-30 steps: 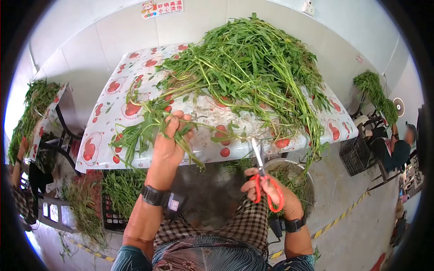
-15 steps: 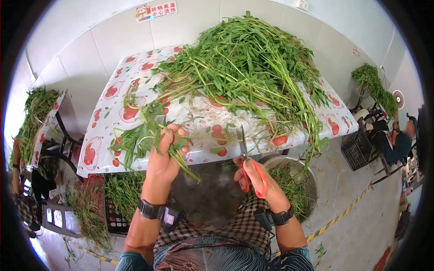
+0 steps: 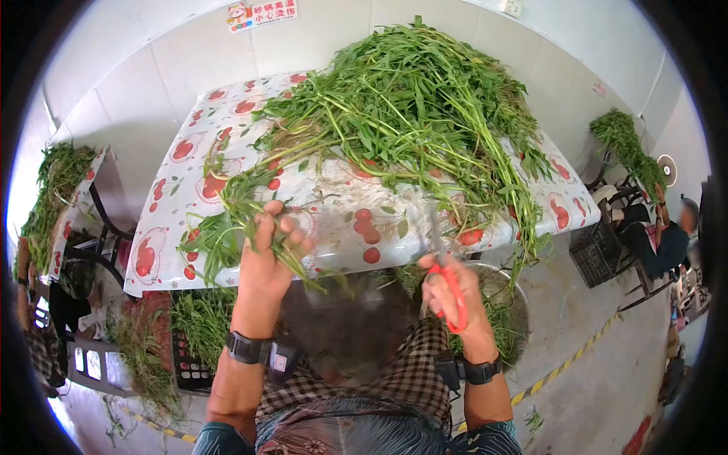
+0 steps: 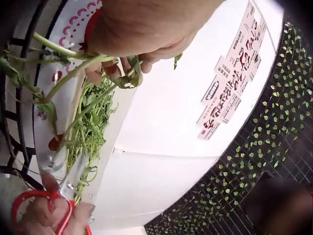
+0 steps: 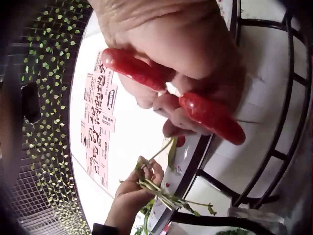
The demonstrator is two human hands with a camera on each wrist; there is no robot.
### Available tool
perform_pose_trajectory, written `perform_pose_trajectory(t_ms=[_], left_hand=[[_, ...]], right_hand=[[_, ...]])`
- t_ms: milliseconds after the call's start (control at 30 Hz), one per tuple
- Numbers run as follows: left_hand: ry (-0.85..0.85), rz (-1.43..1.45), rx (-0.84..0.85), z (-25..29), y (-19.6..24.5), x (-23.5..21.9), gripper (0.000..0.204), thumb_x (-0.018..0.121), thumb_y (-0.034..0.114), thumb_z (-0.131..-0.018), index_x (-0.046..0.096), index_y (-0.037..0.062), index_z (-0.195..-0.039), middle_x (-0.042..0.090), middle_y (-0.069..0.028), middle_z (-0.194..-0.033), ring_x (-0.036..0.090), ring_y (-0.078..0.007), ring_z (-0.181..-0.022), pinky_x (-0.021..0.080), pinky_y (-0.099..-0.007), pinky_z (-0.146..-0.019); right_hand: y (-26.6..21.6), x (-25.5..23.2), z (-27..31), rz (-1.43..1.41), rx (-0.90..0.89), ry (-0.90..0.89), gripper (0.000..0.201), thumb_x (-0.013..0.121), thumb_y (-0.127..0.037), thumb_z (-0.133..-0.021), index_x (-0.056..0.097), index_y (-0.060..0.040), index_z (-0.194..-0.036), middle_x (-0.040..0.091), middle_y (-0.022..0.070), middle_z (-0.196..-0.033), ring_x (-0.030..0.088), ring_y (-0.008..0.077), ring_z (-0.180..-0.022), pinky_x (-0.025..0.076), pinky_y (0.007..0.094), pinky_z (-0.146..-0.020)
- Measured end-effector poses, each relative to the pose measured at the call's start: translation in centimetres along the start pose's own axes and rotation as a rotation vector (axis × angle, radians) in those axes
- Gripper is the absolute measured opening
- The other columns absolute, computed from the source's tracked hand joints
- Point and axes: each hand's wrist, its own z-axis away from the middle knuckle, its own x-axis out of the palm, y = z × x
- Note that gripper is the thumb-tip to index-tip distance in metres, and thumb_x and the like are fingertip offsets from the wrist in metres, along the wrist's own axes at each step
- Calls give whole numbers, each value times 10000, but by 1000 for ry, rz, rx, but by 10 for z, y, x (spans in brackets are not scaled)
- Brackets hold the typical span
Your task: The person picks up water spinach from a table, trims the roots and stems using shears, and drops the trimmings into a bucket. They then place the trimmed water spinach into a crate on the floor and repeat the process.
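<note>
Holding: my left hand (image 3: 267,254) is clenched round a small bunch of greens (image 3: 227,224), stem ends pointing toward 5 o'clock, presumably so they are exposed for trimming.
Cutting tool: my right hand (image 3: 453,292) has its fingers curled through the red-handled scissors (image 3: 449,288), blades aimed toward 12 o'clock; blade gap blurred.
Stock: large heap of greens (image 3: 409,98) lies at 12 o'clock on the table (image 3: 189,159), within reach.
Catchment: metal basin (image 3: 509,303) sits below the table edge at 4 o'clock, likely for offcuts.
</note>
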Motion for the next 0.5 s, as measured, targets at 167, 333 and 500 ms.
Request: perform_pose_trajectory(t_ms=[167,333,500], left_hand=[[125,-109,-46,-2,1,4,212,555,234,-866,526,59,-982,452,25,-665,379,-70,-530,280,-198,-430],[132,-120,-84,-6,-7,11,168,550,190,-865,524,55,-961,441,27,-655,385,-70,-524,290,-199,-424],[173,-184,-102,-4,-5,9,168,541,204,-869,515,70,-967,457,22,-661,347,-84,-495,281,-215,-415]], right_hand=[[-31,-23,-22,346,-292,455,230,602,-112,-796,532,-44,-1004,544,15,-684,510,70,-560,402,199,-474],[-65,-16,-69,852,-209,427,267,585,-114,-788,519,-72,-1042,598,104,-763,588,186,-652,450,300,-558],[-32,-18,-103,1033,-452,493,332,587,-111,-758,513,-96,-1082,610,158,-856,585,335,-768,451,408,-663]])
